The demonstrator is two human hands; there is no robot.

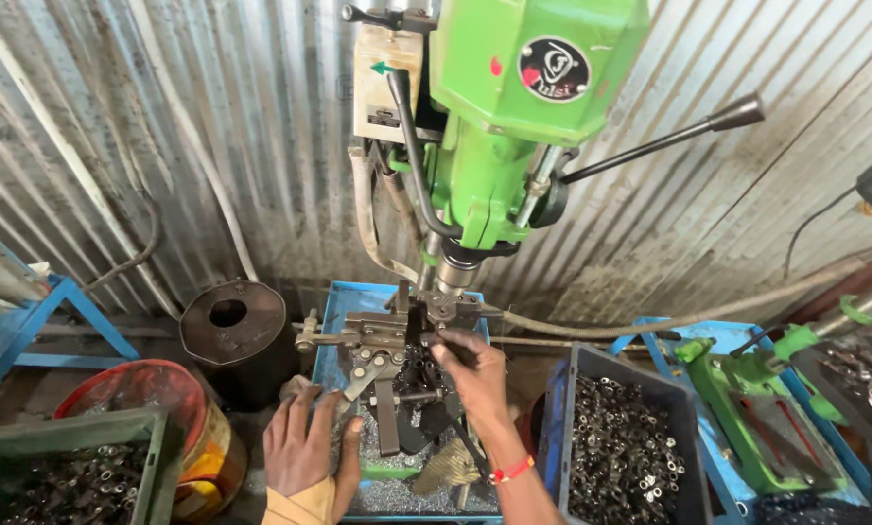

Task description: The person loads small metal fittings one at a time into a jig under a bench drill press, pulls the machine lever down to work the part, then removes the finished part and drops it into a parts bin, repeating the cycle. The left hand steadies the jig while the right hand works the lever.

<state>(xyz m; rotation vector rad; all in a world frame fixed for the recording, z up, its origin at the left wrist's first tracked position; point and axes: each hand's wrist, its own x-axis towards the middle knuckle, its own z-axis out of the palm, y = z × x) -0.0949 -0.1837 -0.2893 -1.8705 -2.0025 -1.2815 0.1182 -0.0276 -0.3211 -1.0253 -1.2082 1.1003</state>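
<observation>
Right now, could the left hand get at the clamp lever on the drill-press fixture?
Probably yes. The left hand rests flat on the blue table just below the clamp lever, and nothing lies between them; the right hand works further right.

The blue surface (331, 340) of the drill is strewn with metal chips (378, 481); a clamping fixture (383, 355) is mounted on it.

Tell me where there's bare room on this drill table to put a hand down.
Little. A chip-strewn strip of the blue metal table lies between the left hand and the right hand, split by the grey steel clamp lever. Under the green drill press the jig crowds everything.
</observation>
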